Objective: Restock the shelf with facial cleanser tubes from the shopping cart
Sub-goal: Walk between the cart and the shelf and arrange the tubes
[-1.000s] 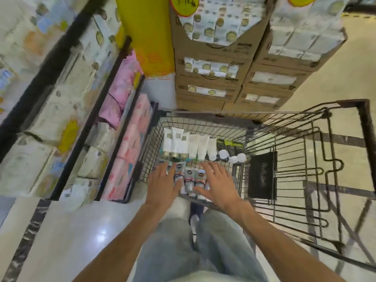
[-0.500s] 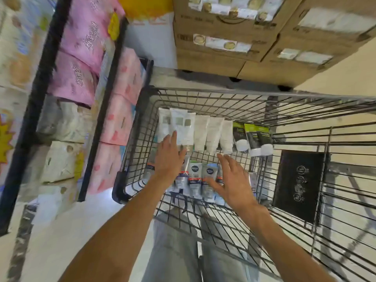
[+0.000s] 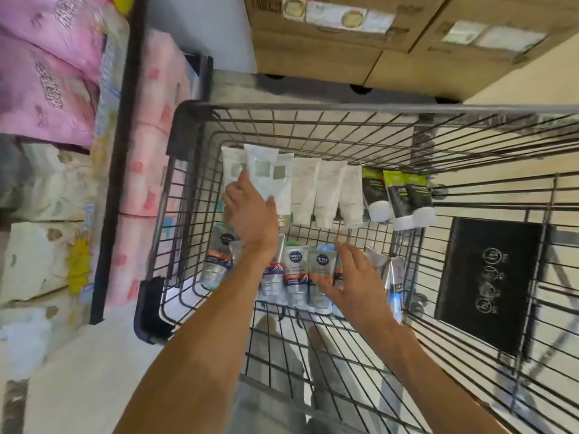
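While right hand (image 3: 347, 277) hovers open, left hand (image 3: 250, 208) grips white tube (image 3: 266, 170); NIVEA tubes (image 3: 294, 270) below.

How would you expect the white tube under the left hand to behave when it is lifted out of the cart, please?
The white tube looks flat and soft-walled, so it would probably flex a little under the left hand. Its flat body seems unlikely to roll. The smooth surface may be slightly slippery, and lifting it might nudge the neighbouring white tubes lying beside it.
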`<move>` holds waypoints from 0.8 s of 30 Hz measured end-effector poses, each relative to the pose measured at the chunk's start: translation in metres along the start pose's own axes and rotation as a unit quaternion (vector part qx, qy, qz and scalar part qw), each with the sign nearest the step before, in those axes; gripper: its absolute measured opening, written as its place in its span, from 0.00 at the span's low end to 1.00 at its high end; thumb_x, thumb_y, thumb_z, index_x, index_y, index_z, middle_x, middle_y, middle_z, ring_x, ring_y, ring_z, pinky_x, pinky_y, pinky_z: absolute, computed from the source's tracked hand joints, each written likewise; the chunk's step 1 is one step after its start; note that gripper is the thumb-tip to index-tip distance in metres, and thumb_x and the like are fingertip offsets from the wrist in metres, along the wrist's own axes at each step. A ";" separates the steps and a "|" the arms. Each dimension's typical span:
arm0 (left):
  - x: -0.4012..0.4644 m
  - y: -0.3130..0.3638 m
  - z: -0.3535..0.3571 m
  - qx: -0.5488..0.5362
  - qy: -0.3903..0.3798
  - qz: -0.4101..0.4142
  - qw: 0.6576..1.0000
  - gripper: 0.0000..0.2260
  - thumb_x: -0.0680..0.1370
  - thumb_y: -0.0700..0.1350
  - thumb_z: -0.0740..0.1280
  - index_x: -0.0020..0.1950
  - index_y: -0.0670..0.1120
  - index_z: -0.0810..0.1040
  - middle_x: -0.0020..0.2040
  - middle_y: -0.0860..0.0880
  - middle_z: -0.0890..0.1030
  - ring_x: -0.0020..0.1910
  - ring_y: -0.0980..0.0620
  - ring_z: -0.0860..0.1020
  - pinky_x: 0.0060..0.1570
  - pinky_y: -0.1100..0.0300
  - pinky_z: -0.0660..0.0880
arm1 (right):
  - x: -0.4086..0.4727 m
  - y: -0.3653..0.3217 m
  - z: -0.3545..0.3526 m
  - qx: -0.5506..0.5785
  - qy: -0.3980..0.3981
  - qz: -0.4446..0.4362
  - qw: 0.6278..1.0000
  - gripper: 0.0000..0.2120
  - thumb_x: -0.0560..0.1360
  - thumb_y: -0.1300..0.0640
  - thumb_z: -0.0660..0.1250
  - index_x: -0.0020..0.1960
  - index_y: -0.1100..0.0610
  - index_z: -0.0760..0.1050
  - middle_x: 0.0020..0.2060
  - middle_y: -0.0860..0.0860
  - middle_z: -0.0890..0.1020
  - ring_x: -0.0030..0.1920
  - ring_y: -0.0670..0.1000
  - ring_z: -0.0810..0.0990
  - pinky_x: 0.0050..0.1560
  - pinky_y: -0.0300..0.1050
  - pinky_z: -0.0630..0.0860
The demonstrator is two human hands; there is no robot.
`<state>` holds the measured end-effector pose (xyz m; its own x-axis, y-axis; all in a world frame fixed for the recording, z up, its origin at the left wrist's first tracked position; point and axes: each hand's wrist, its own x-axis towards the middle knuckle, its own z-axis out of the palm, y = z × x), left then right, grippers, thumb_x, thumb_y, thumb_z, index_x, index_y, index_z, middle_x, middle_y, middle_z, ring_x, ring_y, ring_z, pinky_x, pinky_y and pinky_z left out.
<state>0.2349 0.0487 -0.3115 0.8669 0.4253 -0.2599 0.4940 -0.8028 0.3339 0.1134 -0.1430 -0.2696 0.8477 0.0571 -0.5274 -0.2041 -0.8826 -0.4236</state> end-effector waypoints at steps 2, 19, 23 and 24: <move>-0.001 -0.001 -0.007 -0.043 -0.010 -0.006 0.999 0.33 0.75 0.49 0.75 0.76 0.46 0.64 0.67 0.42 0.71 0.67 0.43 0.69 0.62 0.48 0.72 | 0.000 -0.002 -0.004 -0.002 -0.006 0.003 1.000 0.38 0.77 0.30 0.59 0.79 0.52 0.62 0.75 0.52 0.69 0.75 0.54 0.67 0.73 0.59 0.68; -0.077 -0.080 -0.061 -0.121 -0.028 -0.115 0.986 0.30 0.73 0.54 0.74 0.72 0.54 0.69 0.64 0.50 0.71 0.63 0.48 0.71 0.50 0.48 0.79 | 0.115 -0.105 -0.006 -0.020 -0.010 0.030 0.999 0.32 0.83 0.43 0.62 0.78 0.62 0.60 0.69 0.59 0.69 0.69 0.60 0.70 0.62 0.56 0.77; -0.076 -0.087 -0.056 -0.134 -0.024 -0.129 0.982 0.29 0.73 0.55 0.75 0.72 0.55 0.70 0.64 0.50 0.71 0.63 0.49 0.71 0.48 0.50 0.80 | 0.149 -0.123 0.012 -0.113 -0.004 0.057 0.992 0.36 0.83 0.40 0.57 0.79 0.65 0.56 0.73 0.62 0.65 0.72 0.61 0.66 0.63 0.56 0.78; -0.075 -0.087 -0.055 -0.134 -0.022 -0.130 0.982 0.29 0.73 0.54 0.75 0.72 0.53 0.70 0.63 0.50 0.71 0.63 0.49 0.71 0.48 0.52 0.79 | 0.155 -0.129 0.016 -0.125 0.001 0.074 0.989 0.36 0.83 0.40 0.58 0.78 0.66 0.56 0.72 0.62 0.65 0.70 0.61 0.67 0.62 0.55 0.78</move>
<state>0.1309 0.1098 -0.2708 0.7084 0.5778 -0.4054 0.7032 -0.5287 0.4754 0.2629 -0.0128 -0.3086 0.8182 -0.0813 -0.5691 -0.1986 -0.9690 -0.1471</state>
